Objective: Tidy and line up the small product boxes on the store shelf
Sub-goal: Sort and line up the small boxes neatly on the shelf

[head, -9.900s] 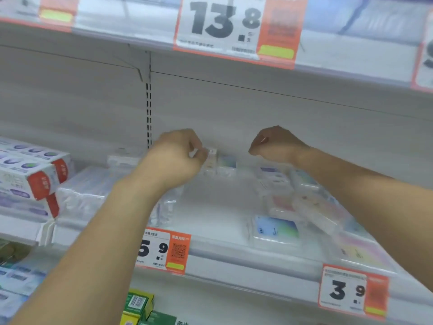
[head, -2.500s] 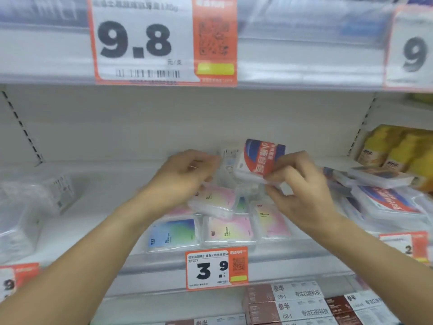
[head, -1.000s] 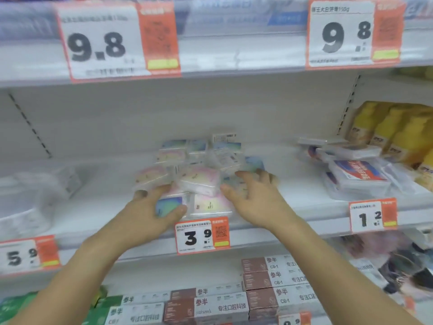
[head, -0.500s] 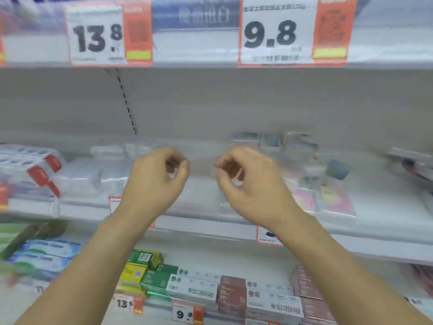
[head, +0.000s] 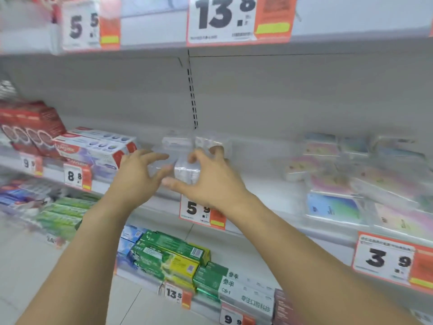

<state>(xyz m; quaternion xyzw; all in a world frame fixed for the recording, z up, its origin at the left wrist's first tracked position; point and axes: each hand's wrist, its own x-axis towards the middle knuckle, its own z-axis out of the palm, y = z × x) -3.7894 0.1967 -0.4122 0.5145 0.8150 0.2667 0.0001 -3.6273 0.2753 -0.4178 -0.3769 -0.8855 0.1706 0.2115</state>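
Note:
Transparent plastic packs (head: 173,143) sit at the back of the white middle shelf (head: 264,184), above the 5.9 price tag (head: 199,212). My right hand (head: 210,181) curls its thumb and fingers around one clear pack (head: 186,171). Just left of that pack, my left hand (head: 136,174) has its fingers spread and holds nothing. Small pastel product boxes (head: 332,205) lie in blurred, uneven rows at the right of the same shelf, apart from both hands.
White toothpaste boxes (head: 93,148) and red boxes (head: 30,127) fill the shelf to the left. Green boxes (head: 168,254) lie on the shelf below. A 3.9 tag (head: 389,259) hangs at the right. The upper shelf edge with a 13.8 tag (head: 234,19) overhangs.
The view has swung left, away from the pastel boxes. Both hands have moved to the clear packs above the 5.9 tag, and my right hand has closed around one.

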